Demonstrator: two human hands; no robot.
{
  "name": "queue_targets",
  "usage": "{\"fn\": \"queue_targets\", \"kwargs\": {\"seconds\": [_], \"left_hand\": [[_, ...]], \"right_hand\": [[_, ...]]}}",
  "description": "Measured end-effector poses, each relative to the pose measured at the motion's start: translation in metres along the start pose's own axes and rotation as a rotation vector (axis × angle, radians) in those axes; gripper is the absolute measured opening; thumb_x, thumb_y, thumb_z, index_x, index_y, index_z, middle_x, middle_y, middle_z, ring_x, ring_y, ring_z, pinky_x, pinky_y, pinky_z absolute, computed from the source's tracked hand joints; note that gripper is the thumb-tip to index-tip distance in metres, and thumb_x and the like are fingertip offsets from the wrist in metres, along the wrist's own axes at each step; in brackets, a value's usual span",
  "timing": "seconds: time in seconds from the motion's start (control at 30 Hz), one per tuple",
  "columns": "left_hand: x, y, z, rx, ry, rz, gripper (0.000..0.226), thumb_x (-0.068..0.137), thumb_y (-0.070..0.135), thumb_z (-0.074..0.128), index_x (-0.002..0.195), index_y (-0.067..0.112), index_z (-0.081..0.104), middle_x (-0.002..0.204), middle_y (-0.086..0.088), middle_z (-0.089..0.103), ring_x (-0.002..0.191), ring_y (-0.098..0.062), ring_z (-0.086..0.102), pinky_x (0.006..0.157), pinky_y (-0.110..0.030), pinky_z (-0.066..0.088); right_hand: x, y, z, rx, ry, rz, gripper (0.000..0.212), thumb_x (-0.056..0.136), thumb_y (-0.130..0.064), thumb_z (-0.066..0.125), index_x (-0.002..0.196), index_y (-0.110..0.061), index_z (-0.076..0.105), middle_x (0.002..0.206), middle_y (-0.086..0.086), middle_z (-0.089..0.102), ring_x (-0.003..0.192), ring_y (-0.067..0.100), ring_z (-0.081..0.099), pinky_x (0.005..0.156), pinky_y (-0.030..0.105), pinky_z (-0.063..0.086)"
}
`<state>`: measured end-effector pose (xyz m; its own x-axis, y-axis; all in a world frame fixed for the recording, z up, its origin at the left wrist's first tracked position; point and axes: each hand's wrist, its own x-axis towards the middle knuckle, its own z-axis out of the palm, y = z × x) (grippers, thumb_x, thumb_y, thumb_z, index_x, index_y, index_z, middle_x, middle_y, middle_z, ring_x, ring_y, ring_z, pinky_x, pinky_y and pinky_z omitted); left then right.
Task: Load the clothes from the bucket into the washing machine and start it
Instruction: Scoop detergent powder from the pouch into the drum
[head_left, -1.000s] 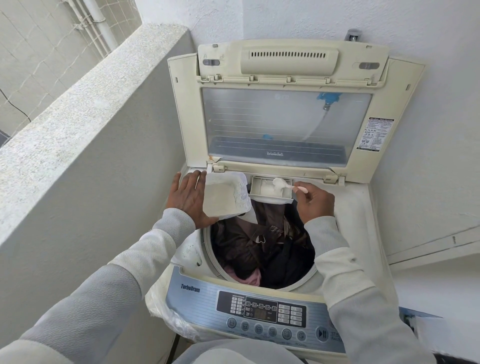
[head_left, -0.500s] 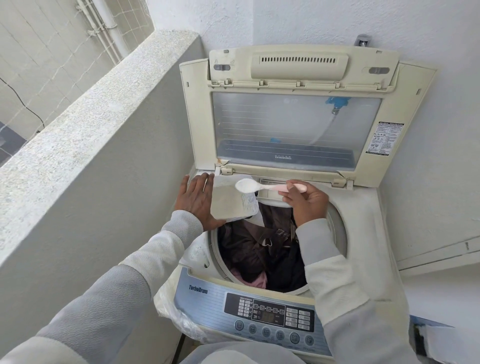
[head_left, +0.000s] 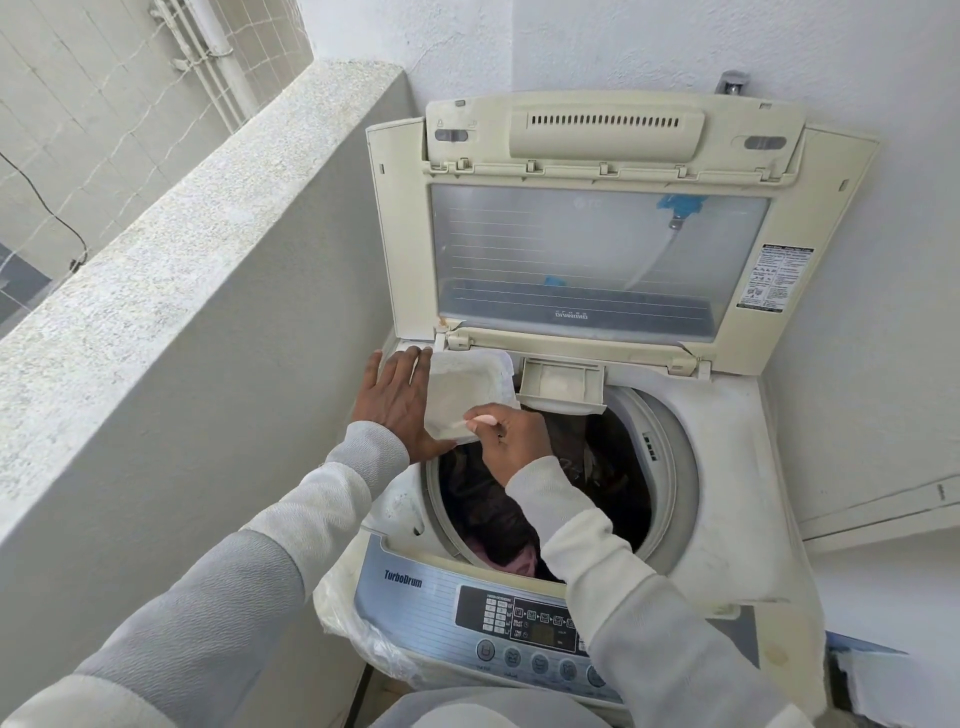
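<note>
Hands meet over the far left rim of the washing machine (head_left: 727, 493). The left hand (head_left: 397, 402) reaches in from the near left, forearm angled up and away, 4 fingers laid straight behind a white pouch (head_left: 465, 387) while the thumb clamps its near corner, so the pouch is held tilted above the edge of the tub. The right hand (head_left: 514, 439) crosses over the tub from the near right with its wrist bent left and its fingers curled. It pinches the handle of a pink spoon (head_left: 482, 419), whose other end is at the pouch's near right corner; how far it goes in cannot be told. Dark clothes (head_left: 498, 514) with a bit of pink lie inside the tub below the right wrist. A small drawer (head_left: 563, 382) stands pulled out at the far rim, just right of the pouch. The lid (head_left: 597, 249) is propped upright against the far wall. The control panel (head_left: 524, 621) runs along the near edge, partly hidden by the right sleeve (head_left: 597, 561).
</note>
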<state>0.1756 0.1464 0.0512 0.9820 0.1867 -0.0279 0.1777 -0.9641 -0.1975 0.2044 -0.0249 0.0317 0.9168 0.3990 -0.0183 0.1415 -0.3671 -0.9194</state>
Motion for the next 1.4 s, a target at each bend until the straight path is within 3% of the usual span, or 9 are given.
{"fn": "queue_targets", "kwargs": {"seconds": [0.17,0.4,0.57,0.8,0.9,1.0,1.17,1.3,1.4], "left_hand": [[0.000,0.000,0.001,0.014,-0.008,-0.003,0.132,0.055,0.090,0.048,0.152,0.007,0.014,0.151,-0.009,0.028,0.140,-0.027,0.027,0.114,-0.045,-0.008],[0.000,-0.001,0.002,0.032,0.000,0.005,0.131,0.055,0.090,0.048,0.152,0.007,0.015,0.151,-0.009,0.030,0.140,-0.026,0.028,0.117,-0.047,0.001],[0.001,-0.001,0.003,0.017,0.013,0.007,0.130,0.054,0.086,0.053,0.150,0.006,0.022,0.148,-0.010,0.035,0.137,-0.028,0.032,0.116,-0.046,0.000],[0.002,0.000,0.003,0.010,0.008,-0.001,0.131,0.054,0.088,0.053,0.151,0.007,0.018,0.150,-0.009,0.031,0.139,-0.027,0.029,0.117,-0.047,0.001],[0.001,0.001,0.002,0.013,0.004,0.001,0.132,0.055,0.089,0.053,0.151,0.007,0.016,0.151,-0.009,0.030,0.140,-0.026,0.027,0.117,-0.047,0.000],[0.001,0.001,0.001,0.001,0.005,0.002,0.132,0.054,0.087,0.056,0.151,0.006,0.017,0.150,-0.009,0.031,0.140,-0.026,0.028,0.116,-0.046,-0.003],[0.001,-0.001,0.001,0.014,-0.010,-0.001,0.131,0.053,0.088,0.052,0.151,0.008,0.016,0.150,-0.009,0.030,0.140,-0.027,0.028,0.116,-0.046,-0.005],[0.001,0.000,0.002,0.032,-0.011,-0.006,0.132,0.053,0.090,0.048,0.151,0.008,0.016,0.150,-0.008,0.030,0.139,-0.026,0.028,0.116,-0.046,-0.005],[0.002,0.000,0.002,0.028,-0.003,-0.005,0.131,0.052,0.091,0.044,0.150,0.008,0.017,0.149,-0.008,0.031,0.138,-0.027,0.030,0.115,-0.045,-0.006]], "right_hand": [[0.003,0.000,-0.015,-0.052,0.084,-0.024,0.012,0.086,-0.005,0.066,0.090,-0.009,0.077,0.088,0.011,0.075,0.082,0.031,0.068,0.080,0.041,0.054],[-0.001,0.009,-0.014,-0.097,0.040,0.065,0.013,0.088,-0.010,0.065,0.092,-0.011,0.077,0.091,0.009,0.075,0.088,0.028,0.068,0.086,0.037,0.053],[0.010,0.003,-0.026,-0.099,0.168,0.064,0.012,0.088,-0.010,0.064,0.089,-0.011,0.076,0.081,0.010,0.074,0.075,0.026,0.067,0.073,0.035,0.055],[0.006,-0.002,-0.011,-0.242,0.036,0.005,0.017,0.090,-0.013,0.059,0.092,-0.010,0.076,0.086,0.014,0.074,0.081,0.034,0.065,0.077,0.039,0.053],[0.006,-0.007,-0.001,-0.148,0.024,0.034,0.016,0.089,-0.015,0.062,0.091,-0.010,0.077,0.089,0.011,0.075,0.083,0.031,0.067,0.080,0.039,0.054],[0.014,-0.010,0.003,0.055,0.048,0.195,0.013,0.088,-0.014,0.064,0.088,-0.010,0.077,0.090,0.012,0.075,0.086,0.028,0.070,0.083,0.038,0.055],[0.023,-0.006,-0.004,0.549,0.121,0.515,0.014,0.089,-0.006,0.063,0.079,-0.013,0.070,0.086,0.019,0.071,0.071,0.023,0.072,0.066,0.028,0.058],[0.025,0.003,-0.018,0.753,0.148,0.643,0.005,0.090,-0.003,0.063,0.094,0.000,0.065,0.087,0.018,0.068,0.056,0.014,0.071,0.056,0.021,0.057],[0.028,0.009,-0.027,0.815,0.154,0.658,0.003,0.091,-0.002,0.062,0.088,-0.001,0.063,0.088,0.020,0.067,0.054,0.014,0.070,0.052,0.021,0.057]]}}
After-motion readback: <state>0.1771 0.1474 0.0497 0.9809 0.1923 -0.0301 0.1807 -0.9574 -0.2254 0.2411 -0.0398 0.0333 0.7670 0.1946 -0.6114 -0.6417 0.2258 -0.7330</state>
